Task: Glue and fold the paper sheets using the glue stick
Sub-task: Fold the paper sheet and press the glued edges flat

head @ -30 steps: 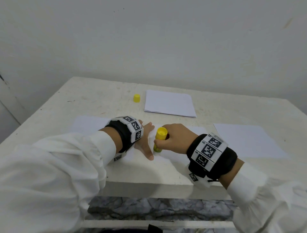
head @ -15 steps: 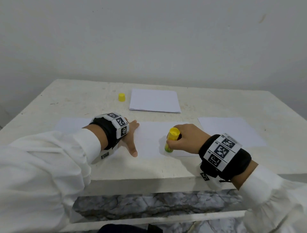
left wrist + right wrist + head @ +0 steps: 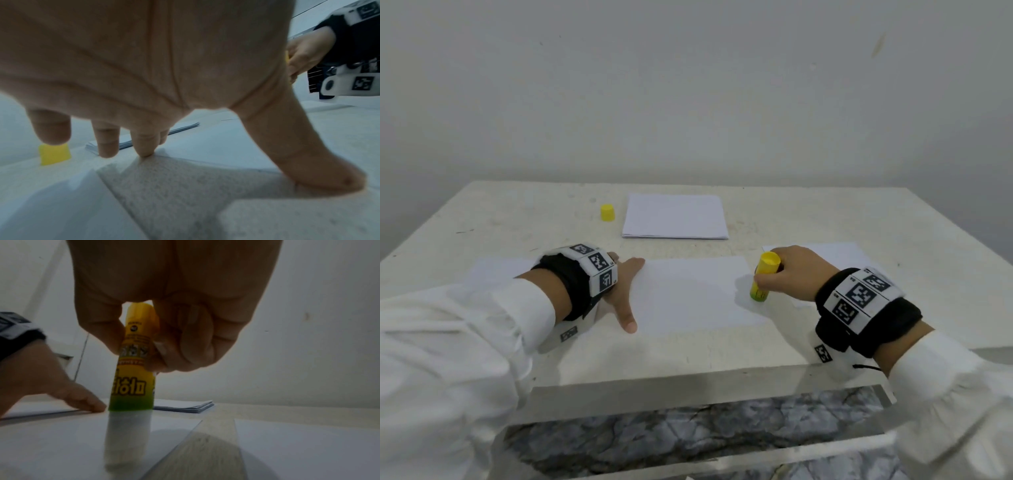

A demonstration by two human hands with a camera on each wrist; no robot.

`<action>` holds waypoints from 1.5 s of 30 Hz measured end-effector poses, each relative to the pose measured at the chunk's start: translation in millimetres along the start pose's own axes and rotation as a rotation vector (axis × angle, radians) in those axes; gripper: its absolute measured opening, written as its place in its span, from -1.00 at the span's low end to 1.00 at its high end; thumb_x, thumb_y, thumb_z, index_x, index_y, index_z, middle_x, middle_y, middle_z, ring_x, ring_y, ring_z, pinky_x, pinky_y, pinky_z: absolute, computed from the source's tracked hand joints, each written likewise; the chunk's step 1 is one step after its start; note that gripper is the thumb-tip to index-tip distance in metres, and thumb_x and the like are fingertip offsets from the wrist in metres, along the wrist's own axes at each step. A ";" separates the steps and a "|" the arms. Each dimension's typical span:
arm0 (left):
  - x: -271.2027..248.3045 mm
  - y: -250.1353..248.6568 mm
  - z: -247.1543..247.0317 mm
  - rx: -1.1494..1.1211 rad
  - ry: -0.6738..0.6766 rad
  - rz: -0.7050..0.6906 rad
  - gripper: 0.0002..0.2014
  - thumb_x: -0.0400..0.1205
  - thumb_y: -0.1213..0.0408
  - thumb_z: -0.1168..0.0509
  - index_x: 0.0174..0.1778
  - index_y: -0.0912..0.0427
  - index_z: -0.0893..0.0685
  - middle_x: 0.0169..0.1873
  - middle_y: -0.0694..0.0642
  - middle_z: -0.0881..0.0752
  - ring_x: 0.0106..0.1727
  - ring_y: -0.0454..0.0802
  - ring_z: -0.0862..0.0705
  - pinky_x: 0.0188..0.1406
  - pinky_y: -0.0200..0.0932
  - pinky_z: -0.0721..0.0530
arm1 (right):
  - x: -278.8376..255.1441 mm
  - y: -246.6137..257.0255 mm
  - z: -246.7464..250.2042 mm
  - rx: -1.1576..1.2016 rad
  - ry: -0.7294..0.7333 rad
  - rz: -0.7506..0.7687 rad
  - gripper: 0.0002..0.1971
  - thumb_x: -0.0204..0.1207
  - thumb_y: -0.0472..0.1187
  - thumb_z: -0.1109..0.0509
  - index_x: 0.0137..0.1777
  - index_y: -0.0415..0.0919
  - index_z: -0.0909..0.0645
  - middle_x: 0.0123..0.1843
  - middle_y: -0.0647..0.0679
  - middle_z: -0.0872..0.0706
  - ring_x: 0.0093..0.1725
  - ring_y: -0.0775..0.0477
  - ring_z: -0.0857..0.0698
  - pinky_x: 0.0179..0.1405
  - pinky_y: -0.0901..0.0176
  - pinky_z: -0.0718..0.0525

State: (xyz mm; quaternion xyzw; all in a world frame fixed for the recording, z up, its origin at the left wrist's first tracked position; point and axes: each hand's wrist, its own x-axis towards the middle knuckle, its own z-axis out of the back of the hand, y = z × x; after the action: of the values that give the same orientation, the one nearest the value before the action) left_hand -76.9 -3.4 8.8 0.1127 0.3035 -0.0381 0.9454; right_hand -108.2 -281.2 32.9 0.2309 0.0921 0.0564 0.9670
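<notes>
Now right hand point(image 3: 792, 274) grips glue stick point(image 3: 763, 277) on sheet point(image 3: 688, 294); left hand point(image 3: 625, 291) flat, pressing it.

The table point(image 3: 859, 219) looks like pale stone or coated board — matt, a bit gritty and scuffed up close; the paper sheet point(image 3: 688, 291) in the middle is plain white paper, smooth and matt; same for the stack of sheets point(image 3: 674, 216) at the back; the glue stick point(image 3: 133, 369) is glossy yellow-green plastic with a printed label, its glue end waxy and translucent; the cap point(image 3: 607, 212) is smooth yellow plastic — the sleeves point(image 3: 465, 335) are soft white cloth.
</notes>
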 end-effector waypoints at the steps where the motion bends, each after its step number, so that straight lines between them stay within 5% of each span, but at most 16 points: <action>1: 3.3 1.4 -0.7 0.001 -0.002 0.003 0.32 0.19 -0.28 -0.57 0.67 -0.10 0.19 0.65 0.24 0.02 0.65 0.29 -0.08 0.56 0.24 -0.18 | 7.9 1.6 4.6 0.018 -0.040 -0.020 -0.76 0.48 -0.12 -0.40 -0.25 -0.29 -0.52 -0.34 -0.05 -0.51 -0.35 -0.01 -0.46 -0.41 0.18 -0.36; 7: 20.8 4.3 -3.5 0.117 -0.104 -0.113 0.29 0.10 -0.43 -0.51 0.67 -0.03 -0.04 0.62 -0.05 -0.18 0.62 0.08 -0.11 0.58 0.16 -0.07 | 69.7 16.7 8.6 0.066 -0.111 -0.118 -0.65 0.48 -0.09 -0.37 -0.43 -0.17 -0.34 -0.42 -0.06 -0.43 -0.41 -0.03 -0.42 -0.45 0.19 -0.33; 11: 20.9 -4.4 9.8 0.137 -0.094 -0.086 0.11 0.16 -0.39 -0.51 0.58 0.02 -0.27 0.47 0.03 -0.44 0.49 0.10 -0.36 0.43 0.07 -0.31 | 85.1 15.5 -1.5 0.037 -0.093 -0.132 -0.63 0.49 -0.09 -0.37 -0.45 -0.14 -0.30 -0.45 -0.02 -0.38 -0.45 0.01 -0.38 -0.49 0.20 -0.28; 14: 22.3 -21.9 31.4 0.068 -0.083 -0.098 -0.48 0.38 -0.13 -0.53 0.07 0.20 -0.69 -0.12 0.08 -0.70 0.05 0.08 -0.65 -0.02 -0.15 -0.58 | 88.5 13.5 -2.7 0.031 -0.091 -0.119 -0.63 0.48 -0.09 -0.38 -0.45 -0.13 -0.30 -0.46 -0.01 -0.38 -0.46 0.03 -0.38 -0.49 0.20 -0.28; 15: 20.9 -29.7 37.4 0.046 -0.155 -0.117 -0.69 0.45 -0.01 -0.51 -0.22 0.18 -0.67 -0.35 0.04 -0.62 -0.05 0.06 -0.66 -0.12 -0.19 -0.63 | 89.2 13.5 -2.8 0.026 -0.087 -0.114 -0.63 0.48 -0.09 -0.38 -0.45 -0.13 -0.31 -0.45 -0.01 -0.39 -0.46 0.03 -0.38 -0.48 0.21 -0.29; 17: 13.8 -49.6 48.5 -0.004 -0.296 -0.123 -0.70 0.58 0.19 -0.38 -0.43 0.09 -0.48 -0.44 -0.01 -0.51 0.01 0.06 -0.69 -0.26 -0.26 -0.58 | 90.3 13.0 -3.2 0.032 -0.084 -0.109 -0.64 0.48 -0.10 -0.38 -0.44 -0.13 -0.31 -0.45 0.00 -0.39 -0.45 0.04 -0.38 -0.48 0.22 -0.29; 20: 14.6 -90.4 57.3 -0.034 -0.359 -0.149 -0.93 0.58 0.20 -0.34 -0.17 0.08 -0.59 -0.11 0.03 -0.68 0.13 0.12 -0.69 0.02 -0.15 -0.55 | 91.2 11.3 -3.5 0.042 -0.085 -0.099 -0.64 0.48 -0.12 -0.38 -0.45 -0.13 -0.30 -0.46 0.00 -0.38 -0.46 0.03 -0.37 -0.48 0.22 -0.29; 22: 27.5 -112.5 50.3 -0.066 -0.247 -0.206 -0.63 0.48 -0.03 -0.44 0.04 0.15 -0.60 0.11 0.11 -0.69 0.17 0.19 -0.66 0.17 0.08 -0.63 | 91.6 10.9 -3.3 0.037 -0.081 -0.092 -0.63 0.48 -0.12 -0.38 -0.46 -0.13 -0.29 -0.47 0.00 -0.38 -0.47 0.03 -0.36 -0.49 0.21 -0.28; 24: 33.5 -125.2 43.0 -0.059 -0.178 -0.247 -0.32 0.43 -0.18 -0.43 0.36 0.17 -0.54 0.27 0.13 -0.62 0.26 0.17 -0.62 0.23 0.09 -0.62 | 92.1 11.1 -2.8 0.030 -0.072 -0.087 -0.61 0.48 -0.13 -0.37 -0.47 -0.13 -0.28 -0.48 0.00 -0.36 -0.47 0.02 -0.35 -0.50 0.21 -0.26; 26: 37.7 -130.8 37.1 -0.021 -0.192 -0.254 -0.22 0.43 -0.22 -0.43 0.48 0.13 -0.45 0.33 0.12 -0.57 0.29 0.18 -0.60 0.23 0.11 -0.61 | 93.0 10.9 -2.4 0.019 -0.060 -0.083 -0.61 0.49 -0.12 -0.36 -0.47 -0.13 -0.27 -0.48 0.00 -0.35 -0.48 0.02 -0.34 -0.50 0.21 -0.26; 40: 29.9 -128.6 38.6 -0.004 -0.236 -0.291 -0.25 0.41 -0.19 -0.47 0.45 0.11 -0.50 0.25 0.13 -0.62 0.19 0.16 -0.65 0.09 -0.03 -0.64 | 49.5 -3.3 -3.6 0.016 -0.014 -0.001 -0.69 0.48 -0.07 -0.39 -0.37 -0.12 -0.36 -0.37 0.01 -0.45 -0.38 0.06 -0.42 -0.41 0.23 -0.36; 45: 27.1 -129.7 38.3 0.038 -0.230 -0.294 -0.23 0.47 -0.18 -0.43 0.53 0.15 -0.42 0.38 0.15 -0.56 0.34 0.16 -0.58 0.25 -0.01 -0.57 | 14.6 -8.9 -4.0 0.023 0.011 0.026 -0.69 0.47 -0.10 -0.39 -0.40 -0.14 -0.35 -0.40 0.02 -0.44 -0.40 0.06 -0.41 -0.40 0.24 -0.36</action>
State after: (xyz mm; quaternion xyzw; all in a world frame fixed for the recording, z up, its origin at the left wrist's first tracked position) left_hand -51.5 -138.6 -1.4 0.0797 0.2060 -0.1944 0.9557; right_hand -94.2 -285.2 23.0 0.2431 0.0950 0.0693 0.9629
